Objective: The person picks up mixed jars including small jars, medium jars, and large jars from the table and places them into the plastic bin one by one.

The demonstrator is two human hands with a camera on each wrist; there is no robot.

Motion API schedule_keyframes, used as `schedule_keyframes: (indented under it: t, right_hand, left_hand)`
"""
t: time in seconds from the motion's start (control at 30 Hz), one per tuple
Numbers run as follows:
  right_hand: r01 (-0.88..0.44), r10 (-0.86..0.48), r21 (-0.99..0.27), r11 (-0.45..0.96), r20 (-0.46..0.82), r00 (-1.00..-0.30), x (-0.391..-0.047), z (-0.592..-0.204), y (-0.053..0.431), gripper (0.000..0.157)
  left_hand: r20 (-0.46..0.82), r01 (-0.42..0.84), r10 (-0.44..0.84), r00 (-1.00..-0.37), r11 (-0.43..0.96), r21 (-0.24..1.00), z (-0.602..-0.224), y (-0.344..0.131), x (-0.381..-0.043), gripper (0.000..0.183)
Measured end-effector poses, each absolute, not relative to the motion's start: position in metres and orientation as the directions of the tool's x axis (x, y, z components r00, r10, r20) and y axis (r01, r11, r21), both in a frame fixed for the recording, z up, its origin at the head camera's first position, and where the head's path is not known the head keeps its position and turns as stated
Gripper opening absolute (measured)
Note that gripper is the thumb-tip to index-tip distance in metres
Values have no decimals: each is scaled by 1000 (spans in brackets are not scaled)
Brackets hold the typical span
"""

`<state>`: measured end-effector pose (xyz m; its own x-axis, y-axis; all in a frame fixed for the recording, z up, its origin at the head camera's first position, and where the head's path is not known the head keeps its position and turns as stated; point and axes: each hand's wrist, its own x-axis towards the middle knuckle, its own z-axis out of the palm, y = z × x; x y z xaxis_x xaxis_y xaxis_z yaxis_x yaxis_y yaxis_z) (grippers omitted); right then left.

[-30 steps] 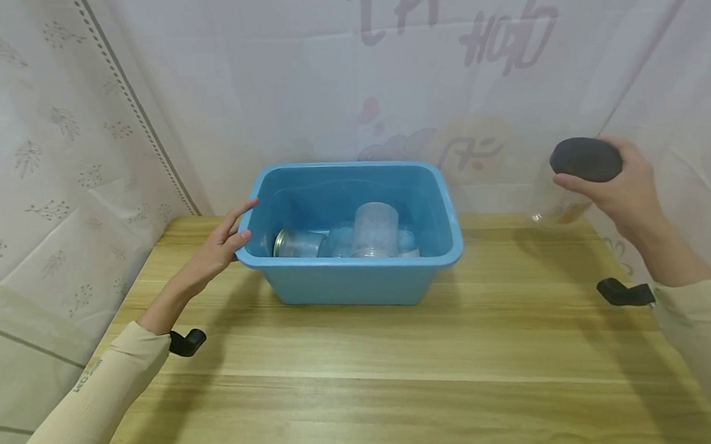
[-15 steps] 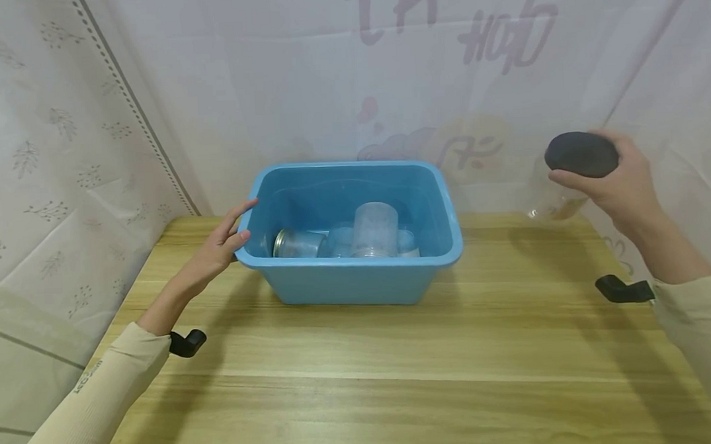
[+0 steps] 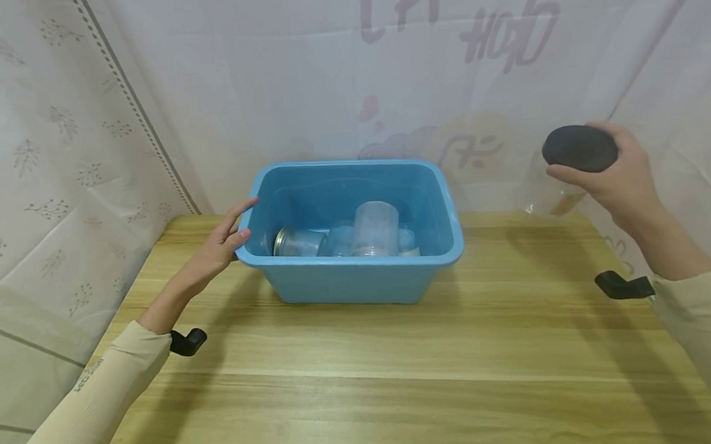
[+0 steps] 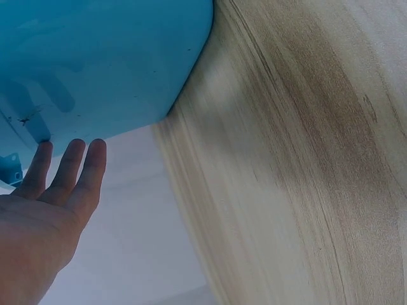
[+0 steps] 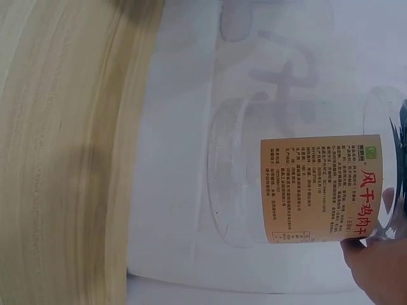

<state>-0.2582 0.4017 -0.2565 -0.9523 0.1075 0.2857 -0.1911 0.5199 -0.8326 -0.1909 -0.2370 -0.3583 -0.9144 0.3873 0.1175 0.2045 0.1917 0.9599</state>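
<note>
My right hand [image 3: 622,177] grips a clear plastic jar [image 3: 551,197] near its black lid [image 3: 580,148], holding it above the table at the right. The right wrist view shows the jar's orange-brown label [image 5: 321,189] with printed Chinese text; nothing shows inside the clear wall beside it. My left hand [image 3: 216,248] rests at the left end of a blue plastic tub [image 3: 349,282], index finger and thumb at the rim. In the left wrist view, three straight fingers [image 4: 67,171] lie against the tub's outer side.
Inside the tub lie a glass jar with a gold lid [image 3: 299,243], an upended clear container [image 3: 376,228] and other clear jars, partly hidden by the front wall. The tub stands on a wood-grain table [image 3: 362,374]. Printed curtains [image 3: 302,85] hang behind and at the sides.
My right hand has lifted the jar slightly and shifted it a little to the left. The left hand and tub have stayed in place.
</note>
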Motion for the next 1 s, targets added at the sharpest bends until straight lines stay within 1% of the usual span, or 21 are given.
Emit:
schedule_keyframes:
  t: [0.53,0.77,1.0]
  right_hand:
    - [-199,85,-822,534,287,-954,-258,-244,389,88]
    - [-253,54,-818,516,326,-944,-258,-241,383,86]
    - [-280,28,-823,495,337,-941,-259,-236,376,84]
  left_hand:
    - [110,196,382,-918,196,961,-359,-237,-192,58]
    - [104,192,384,-917,198,961,-359,-237,-192,58]
    - [107,196,389,-915,195,961,-359,-238,-192,58]
